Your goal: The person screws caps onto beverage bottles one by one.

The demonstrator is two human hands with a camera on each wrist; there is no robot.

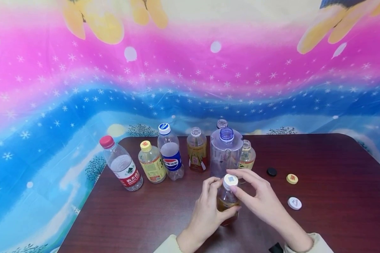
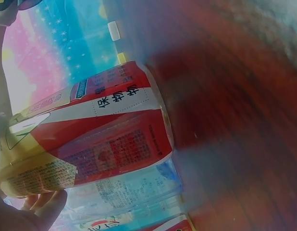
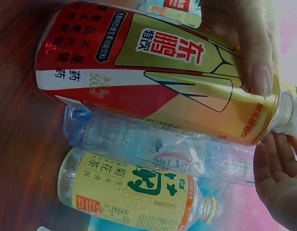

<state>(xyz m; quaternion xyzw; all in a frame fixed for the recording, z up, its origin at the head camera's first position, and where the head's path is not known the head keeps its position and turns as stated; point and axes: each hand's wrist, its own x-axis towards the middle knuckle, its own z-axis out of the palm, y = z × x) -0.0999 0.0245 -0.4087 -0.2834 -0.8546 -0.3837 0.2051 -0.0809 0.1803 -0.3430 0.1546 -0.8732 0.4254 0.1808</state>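
Observation:
A drink bottle (image 1: 228,201) with a red and gold label (image 3: 172,48) stands in front of me, amber-brown in the head view. My left hand (image 1: 206,211) grips its body, with the thumb across the near side. At the top, my right hand (image 1: 263,196) pinches a white cap (image 1: 230,180) between thumb and fingers. The cap sits at the bottle's mouth; whether it is threaded on is hidden. Just behind stands a large purple-tinted bottle (image 1: 221,151), uncapped. A small yellow-labelled bottle (image 3: 134,187), also uncapped, is partly hidden by my right hand in the head view.
Left stand a red-capped bottle (image 1: 123,168), a yellow-capped bottle (image 1: 152,165) and a blue-labelled cola bottle (image 1: 171,156). An uncapped gold-labelled bottle (image 1: 197,151) is behind. Right lie a black cap (image 1: 271,172), a yellow cap (image 1: 292,179) and a loose white cap (image 1: 294,203) on the table (image 1: 335,168).

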